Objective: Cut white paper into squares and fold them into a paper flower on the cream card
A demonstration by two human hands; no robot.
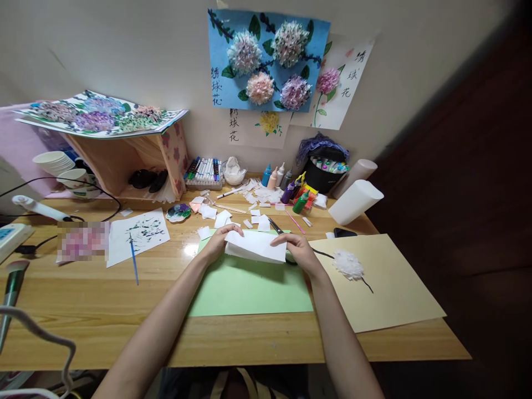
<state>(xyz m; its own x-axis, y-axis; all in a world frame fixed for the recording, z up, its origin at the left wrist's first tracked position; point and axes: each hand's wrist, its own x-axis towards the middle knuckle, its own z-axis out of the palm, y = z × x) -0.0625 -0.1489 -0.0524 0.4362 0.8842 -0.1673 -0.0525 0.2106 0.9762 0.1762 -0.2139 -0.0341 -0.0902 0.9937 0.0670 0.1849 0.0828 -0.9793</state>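
While both forearms reach over the wooden counter [103, 310], the left hand [219, 239] pinches the left edge of a folded white paper [255, 246] and the right hand [296, 249] grips its right edge. That paper sits just above a green sheet [249, 291]. Near the right hand lies a tan sheet [394, 288] bearing a white paper flower [348, 265]; scissors [275, 226] lie just behind the paper.

1. Plain off-white wall [124, 44] behind a wooden desk [103, 310], glossy top with a bright light glare near the middle.
2. Flower art taped up: a blue poster [266, 58] and a white sheet [341, 83] beside it, partly overlapped.
3. Small wooden shelf [124, 160] at the back left of the desk.
4. Right side of the room is pretty dark, brownish.
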